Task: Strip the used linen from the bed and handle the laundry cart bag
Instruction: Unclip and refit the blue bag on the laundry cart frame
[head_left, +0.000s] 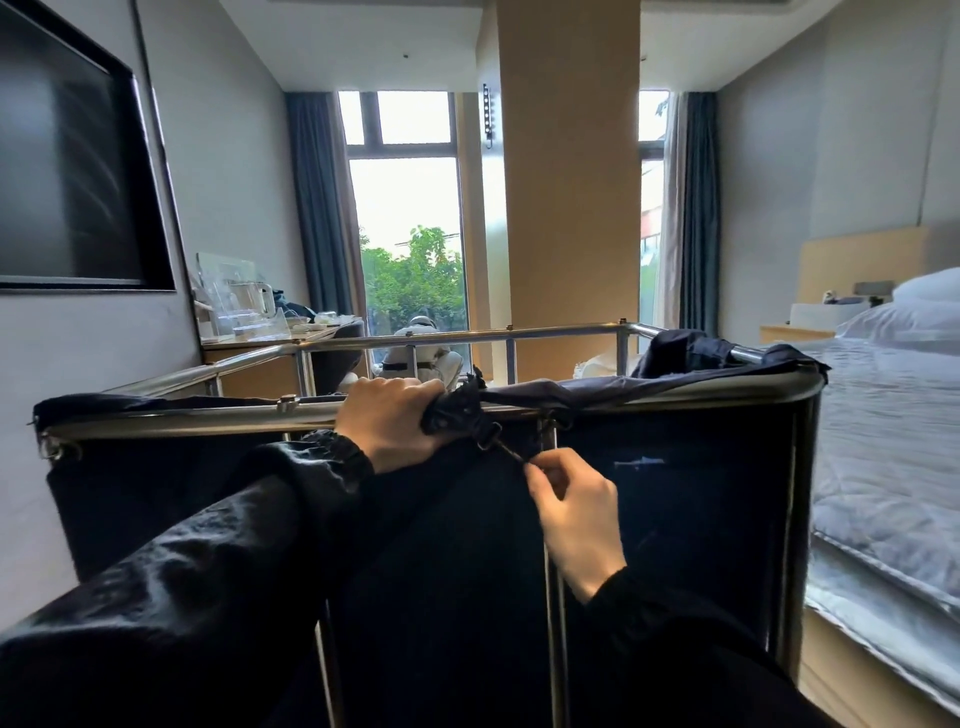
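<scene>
A metal laundry cart (171, 413) stands right in front of me with a dark navy bag (691, 499) hung inside its frame. My left hand (387, 421) grips the gathered edge of the bag against the near top rail. Just below and to the right, my right hand (571, 514) pinches a thin cord or clip (506, 451) that hangs from the bunched fabric. The bed (893, 452) lies at the right, with a quilted cover and white pillows (919, 312) on it.
A wall TV (67, 171) hangs at the left. Beyond the cart, a desk (270, 343) holds a kettle and trays. A wide pillar (569, 208) and windows with blue curtains stand at the back. A nightstand (795, 330) sits by the bed.
</scene>
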